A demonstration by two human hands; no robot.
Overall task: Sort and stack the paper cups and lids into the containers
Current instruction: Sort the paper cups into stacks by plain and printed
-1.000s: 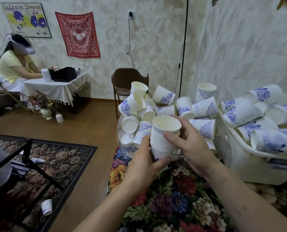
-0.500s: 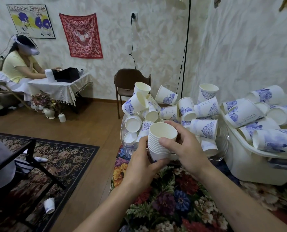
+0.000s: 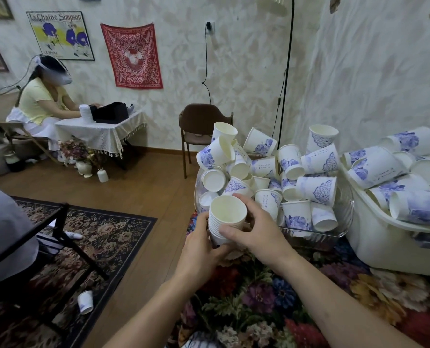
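Observation:
A stack of nested white paper cups (image 3: 227,214) stands upright between both my hands, just above the flowered tablecloth. My left hand (image 3: 200,249) grips the stack low on its left side. My right hand (image 3: 255,228) wraps around its right side, thumb across the front and fingers behind the rim. Behind the stack, a clear glass bowl (image 3: 316,237) holds a heap of loose white and blue-flowered cups (image 3: 315,189). A white plastic tub (image 3: 394,244) at the right holds more such cups (image 3: 374,169) lying on their sides.
The flowered tablecloth (image 3: 271,297) covers the table in front of me. One cup (image 3: 85,302) lies on the patterned rug beside a black metal frame (image 3: 58,237). A brown chair (image 3: 203,129) stands by the wall. Another person (image 3: 41,101) sits at a small table far left.
The stack and both hands have dropped a little and shifted left relative to the bowl. My right thumb now lies lower across the front of the stack.

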